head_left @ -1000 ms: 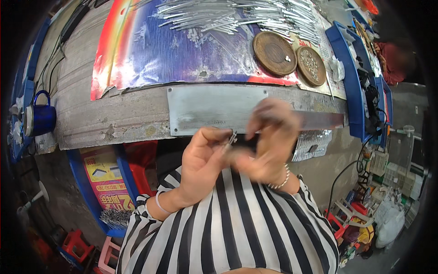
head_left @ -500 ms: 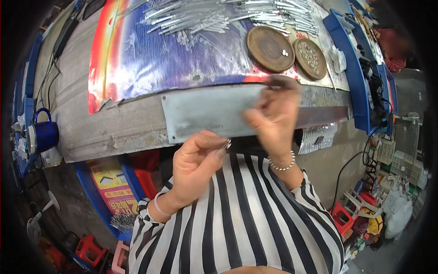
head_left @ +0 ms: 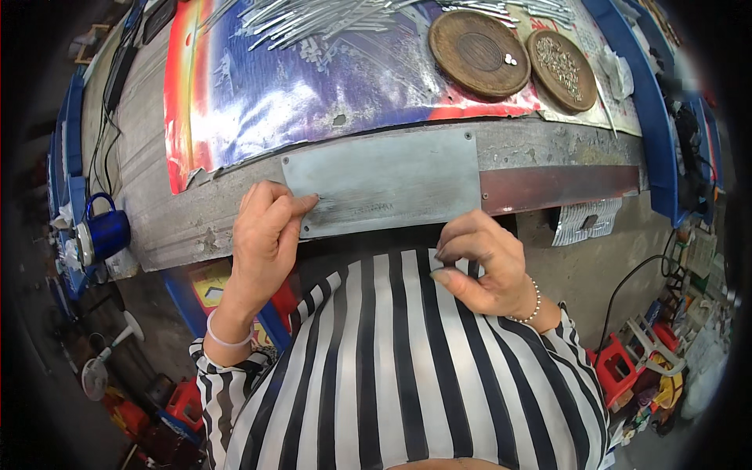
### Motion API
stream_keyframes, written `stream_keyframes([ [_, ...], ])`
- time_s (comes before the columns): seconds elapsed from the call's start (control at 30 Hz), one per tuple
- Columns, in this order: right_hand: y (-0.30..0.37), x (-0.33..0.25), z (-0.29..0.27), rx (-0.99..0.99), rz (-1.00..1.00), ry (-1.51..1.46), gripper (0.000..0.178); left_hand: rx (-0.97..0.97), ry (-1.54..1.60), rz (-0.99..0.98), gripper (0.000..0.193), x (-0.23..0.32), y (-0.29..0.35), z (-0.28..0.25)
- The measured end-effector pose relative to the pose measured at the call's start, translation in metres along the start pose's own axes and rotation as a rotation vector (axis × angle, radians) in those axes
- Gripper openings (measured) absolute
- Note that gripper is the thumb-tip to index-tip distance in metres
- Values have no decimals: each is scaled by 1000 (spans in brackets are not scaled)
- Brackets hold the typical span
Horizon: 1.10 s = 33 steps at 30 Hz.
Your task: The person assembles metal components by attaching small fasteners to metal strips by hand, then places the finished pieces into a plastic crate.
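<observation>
A pale metal plate (head_left: 384, 176) is fixed along the table's front edge. My left hand (head_left: 266, 227) rests at its left end, thumb and index finger pinched together against the surface. Whatever is between those fingertips is too small to make out. My right hand (head_left: 489, 266) is just off the plate's lower right corner, in front of my striped shirt. Its fingers are curled in toward the thumb, and their tips are darkened; I cannot see what they hold, if anything. Beyond the plate are a round brown dish (head_left: 478, 59) with a few small white pieces and another dish (head_left: 539, 56) of tiny metal parts.
Many thin metal strips (head_left: 329, 22) lie heaped on a shiny coloured sheet (head_left: 274, 102) at the back. A blue mug (head_left: 106, 233) stands at the left edge. Blue bins (head_left: 654, 125) line the right side. A reddish strip (head_left: 560, 186) continues right of the plate.
My left hand has moved left, from in front of the plate onto its left end. My right hand has come back from over the plate's right end toward my body, its fingers now curled.
</observation>
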State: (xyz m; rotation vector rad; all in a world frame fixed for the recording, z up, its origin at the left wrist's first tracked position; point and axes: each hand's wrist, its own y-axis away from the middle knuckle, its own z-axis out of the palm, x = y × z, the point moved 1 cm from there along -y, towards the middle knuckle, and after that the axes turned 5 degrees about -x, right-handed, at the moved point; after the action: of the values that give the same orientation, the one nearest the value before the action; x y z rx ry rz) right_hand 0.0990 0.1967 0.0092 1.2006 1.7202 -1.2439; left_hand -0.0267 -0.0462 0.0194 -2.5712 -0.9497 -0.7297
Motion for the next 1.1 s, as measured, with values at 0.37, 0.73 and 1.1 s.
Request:
stream_keyframes([
  [0.37,-4,0,3,-222,-71,-274,17,-81,25,-13,18,7,-8,8],
  [0.73,4,12,1,-240,-81,-392,20,-36,-26,-39,17,16,-10,19],
  [1.1,4,-3,11,-293,-55,-367,19,-35,-21,99,19,25,-30,29],
])
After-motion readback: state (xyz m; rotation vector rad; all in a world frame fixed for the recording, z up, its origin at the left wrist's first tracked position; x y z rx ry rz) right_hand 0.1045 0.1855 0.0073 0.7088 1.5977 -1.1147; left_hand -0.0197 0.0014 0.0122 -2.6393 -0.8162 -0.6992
